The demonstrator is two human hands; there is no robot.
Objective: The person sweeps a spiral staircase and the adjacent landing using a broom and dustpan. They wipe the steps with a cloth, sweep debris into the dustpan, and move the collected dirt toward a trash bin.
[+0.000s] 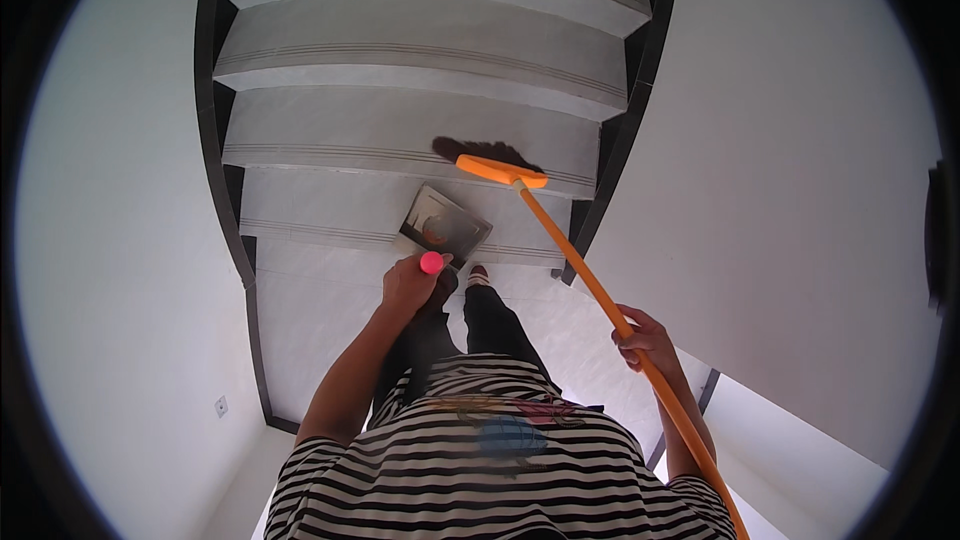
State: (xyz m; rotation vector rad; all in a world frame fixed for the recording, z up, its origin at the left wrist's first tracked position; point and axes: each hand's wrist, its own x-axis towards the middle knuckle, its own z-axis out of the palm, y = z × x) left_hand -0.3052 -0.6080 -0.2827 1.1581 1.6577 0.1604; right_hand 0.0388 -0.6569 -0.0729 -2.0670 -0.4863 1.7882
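My left hand [411, 283] grips the upright handle of a dustpan, whose pink end [431, 262] points up at me. Below it the dustpan [450, 229] rests at an angle on the lowest step, with some brownish debris visible inside. My right hand [646, 341] is closed around the long orange handle [581, 264] of a broom. Its orange head [501, 170] with dark bristles [491, 150] lies over the front edge of the step above, just beyond the dustpan and apart from it.
Grey stair treads [420, 19] with grooved edges climb ahead of me. Dark skirting [212, 165] lines both white walls [757, 165]. A wall socket [220, 406] sits low at the left. My feet stand on the pale floor [315, 315] at the foot of the stairs.
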